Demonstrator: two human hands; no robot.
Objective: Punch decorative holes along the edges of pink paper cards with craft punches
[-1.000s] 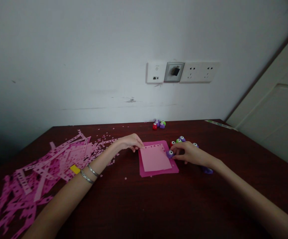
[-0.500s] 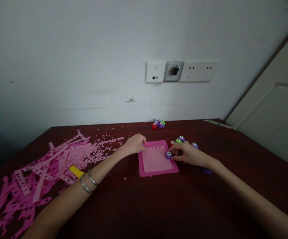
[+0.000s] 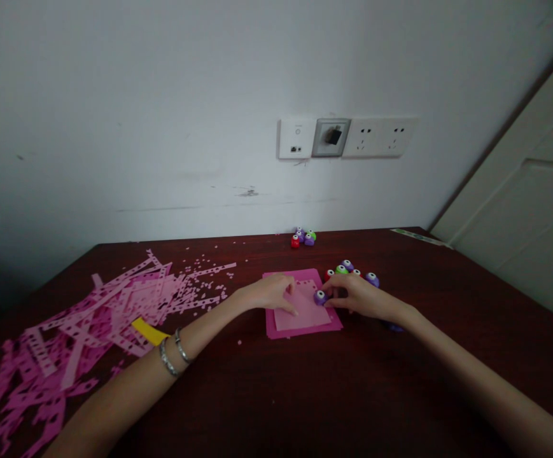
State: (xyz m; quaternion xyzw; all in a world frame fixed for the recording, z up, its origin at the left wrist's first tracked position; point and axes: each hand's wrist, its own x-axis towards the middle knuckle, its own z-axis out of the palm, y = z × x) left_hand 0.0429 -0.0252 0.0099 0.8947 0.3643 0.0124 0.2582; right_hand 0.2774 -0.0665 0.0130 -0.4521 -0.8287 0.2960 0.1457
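Note:
A light pink sheet of paper (image 3: 300, 315) lies on a darker pink sheet (image 3: 276, 332), with a row of small punched holes or marks near its far edge. My right hand (image 3: 355, 294) is closed on a small purple craft punch (image 3: 321, 297) with a white, eye-like button, at the light sheet's right edge. On the sheets' left side is my left hand (image 3: 273, 292), thumb and fingers apart, over the light sheet. Several more punches stand just beyond my right hand, among them a green punch (image 3: 342, 270) and a red punch (image 3: 329, 274).
Punched pink paper strips (image 3: 128, 305) and tiny cut-outs cover the table's left side, with a yellow strip (image 3: 148, 331) among them. Another group of punches, including a red one (image 3: 295, 242), stands near the wall. A pale flat strip (image 3: 419, 238) lies at the back right.
My left hand has moved right and nearer, from the sheets' far left corner to over the light sheet. My right hand still holds the purple punch, shifted very slightly left.

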